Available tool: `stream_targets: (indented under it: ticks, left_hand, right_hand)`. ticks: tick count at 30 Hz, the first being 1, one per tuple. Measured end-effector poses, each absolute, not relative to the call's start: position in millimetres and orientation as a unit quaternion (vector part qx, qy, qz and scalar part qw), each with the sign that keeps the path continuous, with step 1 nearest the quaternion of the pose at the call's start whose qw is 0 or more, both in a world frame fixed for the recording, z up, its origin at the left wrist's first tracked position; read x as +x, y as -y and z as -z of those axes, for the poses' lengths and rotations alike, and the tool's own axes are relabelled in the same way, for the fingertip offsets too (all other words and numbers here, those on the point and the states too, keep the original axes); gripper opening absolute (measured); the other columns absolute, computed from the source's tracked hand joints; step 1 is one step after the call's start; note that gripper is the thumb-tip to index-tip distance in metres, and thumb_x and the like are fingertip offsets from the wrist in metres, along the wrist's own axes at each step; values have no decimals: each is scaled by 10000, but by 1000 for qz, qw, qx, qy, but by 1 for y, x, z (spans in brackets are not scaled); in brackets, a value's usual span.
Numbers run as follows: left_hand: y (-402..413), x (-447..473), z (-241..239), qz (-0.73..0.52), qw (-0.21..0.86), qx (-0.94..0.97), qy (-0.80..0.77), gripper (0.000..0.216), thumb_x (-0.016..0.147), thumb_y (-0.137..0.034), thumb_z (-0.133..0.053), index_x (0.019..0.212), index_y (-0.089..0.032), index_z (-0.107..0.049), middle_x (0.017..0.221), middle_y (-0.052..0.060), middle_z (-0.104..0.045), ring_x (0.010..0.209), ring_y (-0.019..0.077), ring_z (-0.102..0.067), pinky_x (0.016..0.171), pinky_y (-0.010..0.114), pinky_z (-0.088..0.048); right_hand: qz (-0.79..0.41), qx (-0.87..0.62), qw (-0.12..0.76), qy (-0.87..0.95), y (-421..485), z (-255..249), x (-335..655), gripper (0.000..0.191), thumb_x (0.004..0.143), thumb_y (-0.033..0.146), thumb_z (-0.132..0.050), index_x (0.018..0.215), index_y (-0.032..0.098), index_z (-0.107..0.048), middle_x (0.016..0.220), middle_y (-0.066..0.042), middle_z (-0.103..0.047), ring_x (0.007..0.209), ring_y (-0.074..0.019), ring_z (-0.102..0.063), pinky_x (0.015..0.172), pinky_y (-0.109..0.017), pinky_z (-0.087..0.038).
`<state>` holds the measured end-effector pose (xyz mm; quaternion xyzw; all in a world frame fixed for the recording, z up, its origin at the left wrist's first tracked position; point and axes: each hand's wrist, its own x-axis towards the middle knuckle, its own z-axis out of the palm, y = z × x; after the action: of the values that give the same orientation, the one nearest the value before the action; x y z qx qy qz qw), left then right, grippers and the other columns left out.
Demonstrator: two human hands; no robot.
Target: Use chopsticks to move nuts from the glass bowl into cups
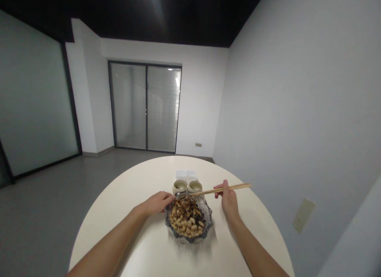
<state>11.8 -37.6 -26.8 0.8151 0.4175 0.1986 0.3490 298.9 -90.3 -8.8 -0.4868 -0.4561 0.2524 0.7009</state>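
Observation:
A glass bowl (208, 223) with a scalloped rim sits on the round white table (143, 189), filled with pale nuts and dark striped seeds (187, 217). My right hand (228, 199) is closed on a pair of wooden chopsticks (235, 187), whose tips point left over the bowl's far edge. My left hand (157, 202) rests at the bowl's left rim, fingers curled against the glass. Two small beige cups (187, 186) stand just behind the bowl.
Two small white containers (186, 175) stand behind the cups. A grey wall runs along the right, close to the table. Beyond the table lie bare grey floor, a glass partition at the left and a door with blinds (145, 108).

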Motion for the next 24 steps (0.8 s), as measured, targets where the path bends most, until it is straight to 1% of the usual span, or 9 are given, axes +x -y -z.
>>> stream_targets:
  ticks: [3,7,10,16,22,24]
  left_hand:
    - [37,12,27,-199,341,819,-416,599,883,-613,-335,829,-121,-672,708,39,-604,628,153,-522,546,230,-389]
    - [34,12,29,-200,331,826,-410,584,889,-599,-333,786,-125,-659,694,35,-597,631,149,-516,562,227,-391]
    - [34,12,29,-197,336,822,-415,605,881,-624,-327,790,-124,-655,687,34,-592,614,147,-513,544,226,-393]
    - [37,11,28,-199,362,809,-419,664,859,-685,-326,874,-119,-675,727,48,-607,623,160,-528,519,229,-412]
    - [35,12,30,-196,354,811,-422,664,861,-682,-323,849,-118,-672,684,39,-589,588,152,-510,518,234,-392]
    - [35,12,30,-196,350,815,-418,652,868,-667,-322,837,-117,-671,689,40,-592,606,151,-511,534,232,-393]
  right_hand:
    - [-232,-496,658,517,98,5,289,672,863,731,-394,637,169,-685,494,-25,-574,563,-191,-566,622,-303,-450]
    - [-232,-496,621,560,103,3,279,678,852,748,-383,649,177,-687,531,-32,-573,597,-210,-570,628,-312,-449]
    - [-217,-491,624,568,104,3,281,675,874,732,-359,658,181,-684,538,-27,-558,610,-208,-561,635,-308,-442]
    - [-201,-488,626,574,104,3,290,651,892,706,-364,666,186,-686,544,-25,-555,611,-200,-552,629,-300,-434]
    - [-227,-448,611,612,113,0,279,618,874,702,-411,634,196,-671,534,-10,-542,588,-183,-535,591,-278,-428]
    - [-233,-443,604,621,114,1,277,614,873,698,-417,635,194,-673,532,-7,-536,576,-176,-526,572,-269,-418]
